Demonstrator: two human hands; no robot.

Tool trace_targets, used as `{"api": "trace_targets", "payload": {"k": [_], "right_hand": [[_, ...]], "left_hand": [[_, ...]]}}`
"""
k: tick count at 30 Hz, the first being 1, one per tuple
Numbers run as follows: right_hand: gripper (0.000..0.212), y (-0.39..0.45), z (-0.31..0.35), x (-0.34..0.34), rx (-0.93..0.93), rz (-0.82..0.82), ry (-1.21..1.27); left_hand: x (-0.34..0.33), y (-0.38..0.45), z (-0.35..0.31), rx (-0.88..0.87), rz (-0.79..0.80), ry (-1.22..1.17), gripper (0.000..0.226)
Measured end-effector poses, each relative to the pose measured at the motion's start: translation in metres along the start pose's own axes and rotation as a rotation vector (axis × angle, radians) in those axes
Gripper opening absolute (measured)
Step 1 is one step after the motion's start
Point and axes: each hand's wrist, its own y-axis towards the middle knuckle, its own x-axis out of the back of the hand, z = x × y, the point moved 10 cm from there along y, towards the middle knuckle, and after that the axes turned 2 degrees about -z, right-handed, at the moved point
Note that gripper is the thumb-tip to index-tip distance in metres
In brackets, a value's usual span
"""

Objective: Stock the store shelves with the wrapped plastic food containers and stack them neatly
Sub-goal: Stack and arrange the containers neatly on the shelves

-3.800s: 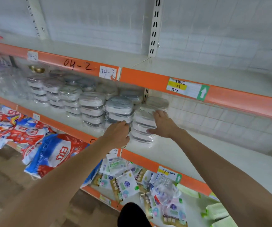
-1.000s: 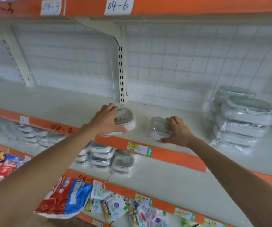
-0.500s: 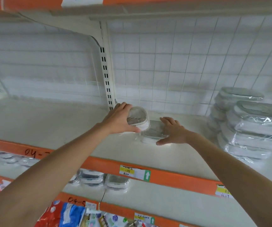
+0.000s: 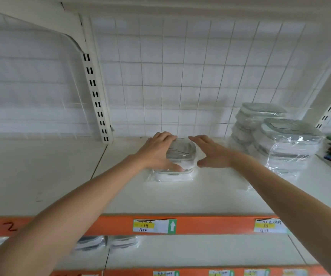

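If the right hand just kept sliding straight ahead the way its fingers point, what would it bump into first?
Probably the wire grid back wall. The right hand lies open beside the containers, fingers aimed up-left past their far corner; depth is unclear, so it might graze them first.

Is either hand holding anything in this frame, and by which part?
The left hand grips the upper container of a two-high stack by its left edge. The right hand is open beside it, holding nothing.
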Motion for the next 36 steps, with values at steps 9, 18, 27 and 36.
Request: {"api": "trace_targets", "payload": {"k": [9,18,27,36], "right_hand": [[0.106,0.012,0.015,-0.017,0.048,-0.08,-0.037],[0.094,0.015,-0.009,0.013,-0.02,-0.247,-0.264],[0.082,0.014,-0.056,0.034,-0.256,-0.252,-0.361],[0.083,0.02,-0.061,0.038,-0.307,-0.201,-0.46]], "left_hand": [[-0.014,-0.035,0.047,0.252,0.091,-0.398,0.104],[-0.025,0.007,0.03,0.242,-0.021,-0.488,0.093],[-0.043,0.062,0.001,0.222,-0.004,-0.492,0.085],[-0.036,0.064,-0.013,0.241,0.038,-0.308,0.077]]}}
